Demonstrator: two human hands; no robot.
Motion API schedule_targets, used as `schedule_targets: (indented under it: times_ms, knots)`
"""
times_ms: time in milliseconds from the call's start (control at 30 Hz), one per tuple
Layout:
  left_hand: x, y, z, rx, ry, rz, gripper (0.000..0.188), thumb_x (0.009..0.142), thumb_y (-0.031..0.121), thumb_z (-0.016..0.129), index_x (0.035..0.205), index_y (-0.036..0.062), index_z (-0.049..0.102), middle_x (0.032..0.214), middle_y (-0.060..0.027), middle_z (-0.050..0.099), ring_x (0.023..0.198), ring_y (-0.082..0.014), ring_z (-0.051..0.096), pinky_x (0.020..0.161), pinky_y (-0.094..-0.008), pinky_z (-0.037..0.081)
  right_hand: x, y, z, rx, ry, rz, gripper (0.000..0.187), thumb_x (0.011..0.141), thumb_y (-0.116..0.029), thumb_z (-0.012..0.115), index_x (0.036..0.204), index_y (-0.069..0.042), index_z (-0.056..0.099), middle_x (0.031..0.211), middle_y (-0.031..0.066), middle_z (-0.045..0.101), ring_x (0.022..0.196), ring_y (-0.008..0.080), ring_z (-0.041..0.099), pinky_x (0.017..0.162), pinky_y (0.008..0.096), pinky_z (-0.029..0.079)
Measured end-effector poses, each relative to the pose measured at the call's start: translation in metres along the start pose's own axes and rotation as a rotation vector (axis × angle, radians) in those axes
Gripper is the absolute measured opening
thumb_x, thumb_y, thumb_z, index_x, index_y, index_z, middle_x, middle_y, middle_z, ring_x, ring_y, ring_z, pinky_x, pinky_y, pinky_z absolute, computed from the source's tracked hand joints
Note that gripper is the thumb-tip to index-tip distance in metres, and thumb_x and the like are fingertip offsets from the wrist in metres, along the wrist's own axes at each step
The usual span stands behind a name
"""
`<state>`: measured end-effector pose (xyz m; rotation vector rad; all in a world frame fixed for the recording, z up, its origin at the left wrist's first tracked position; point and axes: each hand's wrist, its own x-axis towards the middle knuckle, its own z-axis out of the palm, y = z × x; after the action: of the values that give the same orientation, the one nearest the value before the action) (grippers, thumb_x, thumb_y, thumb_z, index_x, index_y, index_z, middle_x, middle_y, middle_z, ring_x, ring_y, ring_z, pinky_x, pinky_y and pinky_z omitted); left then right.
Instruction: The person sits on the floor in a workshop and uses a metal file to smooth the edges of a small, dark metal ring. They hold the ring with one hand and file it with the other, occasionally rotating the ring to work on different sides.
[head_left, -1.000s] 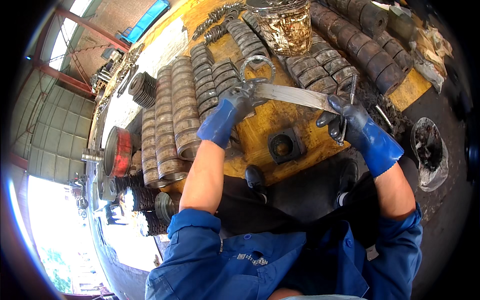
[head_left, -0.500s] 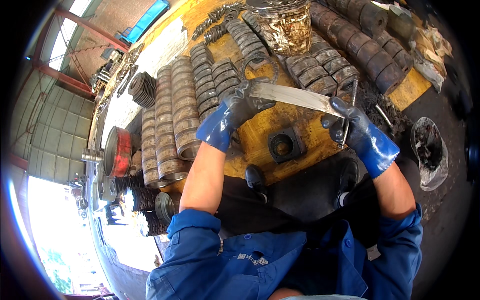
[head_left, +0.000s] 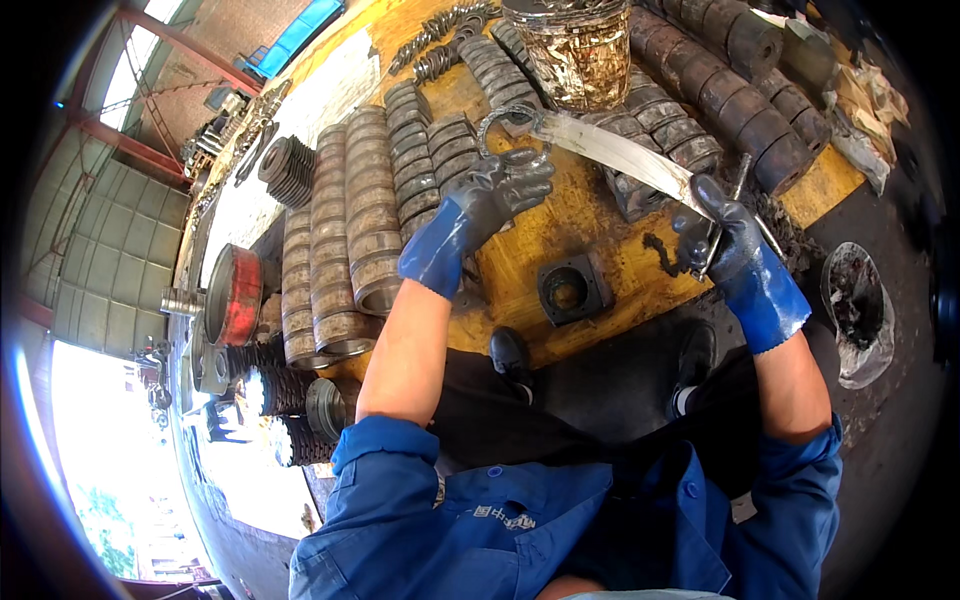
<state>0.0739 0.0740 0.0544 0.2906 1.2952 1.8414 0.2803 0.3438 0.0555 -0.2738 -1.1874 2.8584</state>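
Observation:
My right hand [head_left: 728,230], in a dark, wet work glove with a blue cuff, is closed on one end of a flat, pale metal strip [head_left: 625,150]. A thin metal rod [head_left: 742,178] is held in the same hand, crossing the strip's end. The strip's far end tilts up to the left, over a dark toothed-looking ring [head_left: 484,128]. My left hand [head_left: 505,185], gloved alike, is open with its fingers stretched, apart from the strip and just below the ring. Below both hands lies a square dark block with a round hole [head_left: 570,290].
Rows of ring-shaped metal parts [head_left: 365,210] stand on the yellow, grease-stained surface [head_left: 630,275]. A smeared bucket [head_left: 572,60] is at the back. Dark cylinders [head_left: 720,90] line the right. A plastic-lined container [head_left: 858,310] with black matter stands right; a red-rimmed wheel [head_left: 237,293] sits left.
My left hand has let go of the strip and its fingers have spread. The right hand has moved slightly right with strip and rod, and the strip's free end has risen away from the left hand.

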Motion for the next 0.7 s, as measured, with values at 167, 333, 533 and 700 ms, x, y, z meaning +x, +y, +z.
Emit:
schedule_targets:
  times_ms: [167,333,533,700]
  knots:
    - [0.004,0.004,0.001,-0.034,0.05,0.086,0.051,0.102,0.037,0.03,0.139,0.0015,0.036,0.138,-0.0237,0.045,0.126,-0.0379,0.046,0.109,-0.0455,0.037,0.008,0.007,-0.018,-0.062,0.087,0.09,0.041,0.091,-0.033,0.06,0.112,0.002,0.058,0.079,0.0143,0.068,0.043,0.0158,0.059,0.035,0.024,0.047]
    - [0.011,-0.001,-0.011,-0.021,-0.031,0.172,0.047,0.101,0.032,0.04,0.133,-0.0025,0.043,0.128,-0.0242,0.053,0.116,-0.0371,0.053,0.102,-0.0462,0.043,0.006,0.01,-0.009,-0.01,0.173,0.129,0.04,0.091,-0.032,0.06,0.113,0.002,0.058,0.078,0.0132,0.068,0.046,0.0152,0.06,0.034,0.0236,0.046]
    - [-0.006,0.006,0.014,0.142,-0.038,0.134,0.046,0.098,0.027,0.048,0.128,-0.0072,0.047,0.122,-0.0261,0.056,0.112,-0.0356,0.056,0.097,-0.0412,0.046,0.012,0.006,-0.02,0.065,0.017,0.103,0.042,0.091,-0.032,0.06,0.115,0.002,0.057,0.08,0.0139,0.068,0.047,0.014,0.06,0.034,0.0222,0.045]
    - [-0.018,0.0,0.017,0.567,0.011,0.191,0.044,0.094,0.034,0.058,0.118,-0.003,0.058,0.108,-0.0169,0.067,0.093,-0.024,0.066,0.078,-0.0323,0.053,0.011,0.005,-0.012,0.016,0.065,0.109,0.043,0.09,-0.032,0.061,0.116,0.003,0.055,0.078,0.0152,0.068,0.046,0.0148,0.059,0.035,0.0224,0.046]
